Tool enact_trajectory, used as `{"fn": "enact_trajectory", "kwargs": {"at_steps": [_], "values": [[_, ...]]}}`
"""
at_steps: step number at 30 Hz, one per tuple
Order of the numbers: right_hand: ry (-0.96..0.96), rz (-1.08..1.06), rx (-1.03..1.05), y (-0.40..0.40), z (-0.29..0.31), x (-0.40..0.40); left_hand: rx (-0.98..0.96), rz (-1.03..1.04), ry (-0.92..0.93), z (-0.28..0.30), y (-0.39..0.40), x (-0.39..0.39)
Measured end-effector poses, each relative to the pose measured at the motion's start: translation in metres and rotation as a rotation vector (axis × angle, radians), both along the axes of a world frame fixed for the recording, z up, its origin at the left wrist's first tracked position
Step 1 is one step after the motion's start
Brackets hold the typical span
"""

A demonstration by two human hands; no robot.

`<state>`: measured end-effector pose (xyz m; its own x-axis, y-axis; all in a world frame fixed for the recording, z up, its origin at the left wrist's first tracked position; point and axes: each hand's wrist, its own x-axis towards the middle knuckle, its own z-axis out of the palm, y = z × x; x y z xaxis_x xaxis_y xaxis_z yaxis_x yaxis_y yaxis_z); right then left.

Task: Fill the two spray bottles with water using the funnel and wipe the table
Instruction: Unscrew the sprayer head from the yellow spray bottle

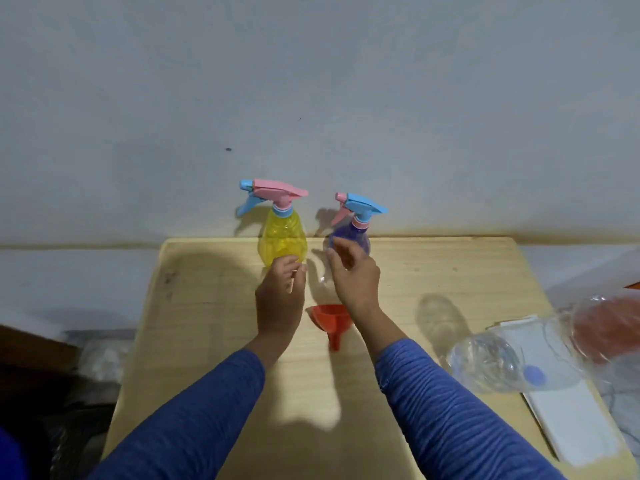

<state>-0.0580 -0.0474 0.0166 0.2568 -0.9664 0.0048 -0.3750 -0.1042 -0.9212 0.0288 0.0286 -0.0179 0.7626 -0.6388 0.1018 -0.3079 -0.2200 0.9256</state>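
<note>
Both blue ribbed sleeves come in from the bottom edge and reach forward across the wooden table (pixel 214 306), so that's what sits closest in the head view. Left hand (pixel 278 299) is stretched out to the base of the yellow spray bottle (pixel 282 242), fingers loosely curled with the tips right at the bottle's bottom, though whether they actually touch it I cannot tell. Right hand (pixel 355 278) is up by the purple spray bottle (pixel 349 239), fingers spread and bent a bit, thumb apart from the rest, holding nothing as far as I can see.

Count-wise: two spray bottles, both upright at the far edge of the table near the wall, triggers pointing left. Yellow one has a pink top with blue trigger, purple one a blue top with pink trigger. One red funnel (pixel 330 322) lies on its side between the two forearms, spout toward the camera. One clear water bottle (pixel 491 362) with a blue cap sits at the right, very blurry, over a white cloth (pixel 571 420).

No readable writing or labels anywhere.
</note>
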Motion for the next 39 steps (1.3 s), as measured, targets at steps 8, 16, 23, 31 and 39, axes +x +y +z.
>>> {"fn": "enact_trajectory", "kwargs": {"at_steps": [8,16,23,31,39], "values": [[-0.087,0.201,-0.022,0.0,-0.006,0.044,-0.049,-0.01,-0.115,-0.009,-0.007,0.052],[-0.141,0.211,-0.029,-0.006,-0.017,0.064,-0.055,-0.063,0.04,-0.008,-0.023,0.064],[-0.158,0.17,-0.027,0.001,-0.01,0.065,-0.113,-0.068,0.054,-0.004,-0.019,0.063],[-0.189,0.076,-0.086,0.024,0.036,0.04,-0.19,-0.143,0.074,0.035,-0.004,0.04],[-0.231,0.074,-0.146,0.056,0.07,-0.029,-0.222,-0.175,-0.017,0.077,0.027,-0.027]]}}
